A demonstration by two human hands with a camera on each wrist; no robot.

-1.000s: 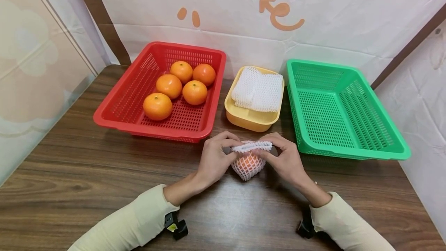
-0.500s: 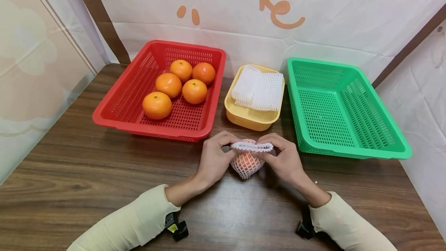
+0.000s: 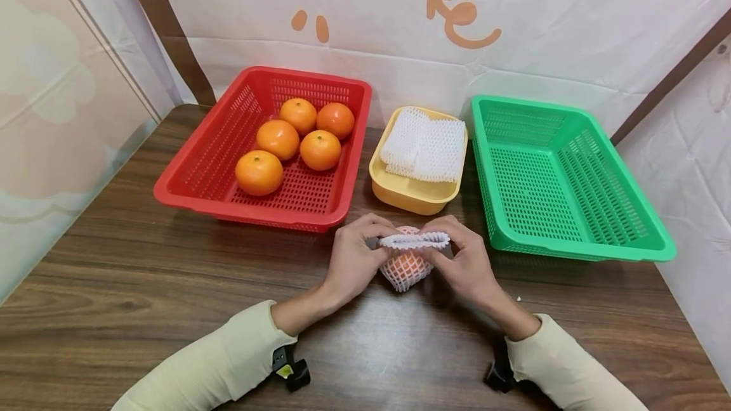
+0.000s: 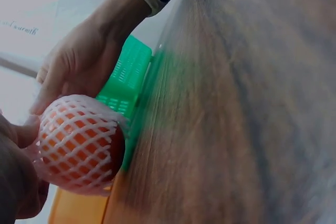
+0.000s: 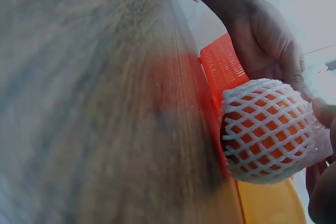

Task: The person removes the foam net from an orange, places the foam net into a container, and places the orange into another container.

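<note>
A white foam net sleeve (image 3: 407, 281) is stretched round an orange (image 4: 79, 140) at the near middle of the table. The left hand (image 3: 356, 259) pinches the left side of the sleeve's gathered top edge between thumb and fingers. Opposite it, the right hand (image 3: 465, 259) pinches the right side of the same edge. The sleeve's mouth shows as a narrow flattened slit facing up in the head view. Both wrist views show the net spread over the orange, whose bare underside sits low near the wood.
A red basket (image 3: 188, 198) with several oranges (image 3: 259, 173) stands at the left. Behind the hands is a yellow tub (image 3: 414, 198) with folded white foam nets (image 3: 425, 148). A green basket (image 3: 577, 249) is at the right. A white printed cloth (image 3: 400, 68) hangs behind.
The sleeve's top edge has been drawn slightly wider, its mouth now more visible than a second ago. Both hands stay in nearly the same place.
</note>
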